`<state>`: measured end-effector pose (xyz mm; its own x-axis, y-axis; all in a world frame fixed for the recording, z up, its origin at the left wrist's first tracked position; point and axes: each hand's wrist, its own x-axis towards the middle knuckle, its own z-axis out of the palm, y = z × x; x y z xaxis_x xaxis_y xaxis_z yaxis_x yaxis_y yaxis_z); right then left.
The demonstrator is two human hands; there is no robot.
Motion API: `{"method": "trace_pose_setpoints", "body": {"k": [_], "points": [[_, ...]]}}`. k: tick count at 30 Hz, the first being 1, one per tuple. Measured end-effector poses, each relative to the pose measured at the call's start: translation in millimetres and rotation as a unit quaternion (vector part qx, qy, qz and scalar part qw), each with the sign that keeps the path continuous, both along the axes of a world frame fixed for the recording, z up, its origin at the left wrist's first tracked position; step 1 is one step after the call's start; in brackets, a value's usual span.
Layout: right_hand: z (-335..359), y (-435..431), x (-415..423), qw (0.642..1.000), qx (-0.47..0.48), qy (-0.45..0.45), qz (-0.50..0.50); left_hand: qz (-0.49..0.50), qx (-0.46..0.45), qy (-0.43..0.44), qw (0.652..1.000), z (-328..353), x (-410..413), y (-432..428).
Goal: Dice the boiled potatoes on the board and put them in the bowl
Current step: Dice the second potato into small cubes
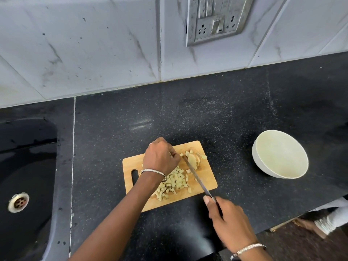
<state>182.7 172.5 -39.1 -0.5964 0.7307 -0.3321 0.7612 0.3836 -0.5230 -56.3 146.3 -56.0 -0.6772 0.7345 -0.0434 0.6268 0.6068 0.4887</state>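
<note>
Knife (196, 176) is gripped by the right hand (227, 219), fingers wrapped round the handle and thumb stretched toward the blade. Blade is angled across the wooden cutting board (206, 178), its tip just beside a sliced potato chunk (193, 159) at the board's far right corner. Left hand (160, 159) is held knuckles-up over the far side of the board, just left of the knife tip, fingers curled under; whether anything is pinched cannot be told. Heap of diced potato (175, 182) is spread over the middle of the board, partly hidden by the left wrist. 1 white bowl (280, 153) is set on the black countertop (207, 113), well apart to the right of the board. 1 bracelet (153, 171) is worn on each wrist. Sink (28, 162) with a metal drain (18, 202) is seen at left; switch plate (216, 19) is mounted on the tiled wall (84, 44).
</note>
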Motion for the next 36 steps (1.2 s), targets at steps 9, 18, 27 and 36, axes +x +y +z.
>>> {"method": "trace_pose_setpoints", "body": {"k": [9,18,27,36], "points": [[18.8,10.4,14.8,0.994,0.020,0.069,-0.085,-0.071,-0.007,0.046,0.996,-3.6,5.0,10.8],[5.4,5.7,26.7,0.997,0.011,0.039,-0.063,-0.070,0.013,0.032,0.997,1.9,10.6,-4.0],[-1.2,0.2,45.7,0.999,0.043,0.003,-0.017,-0.064,0.065,-0.012,0.996,2.5,18.5,11.9],[-4.3,4.3,45.9,0.999,0.040,0.025,0.006,-0.054,0.048,-0.032,0.997,-1.7,14.3,4.3]]}}
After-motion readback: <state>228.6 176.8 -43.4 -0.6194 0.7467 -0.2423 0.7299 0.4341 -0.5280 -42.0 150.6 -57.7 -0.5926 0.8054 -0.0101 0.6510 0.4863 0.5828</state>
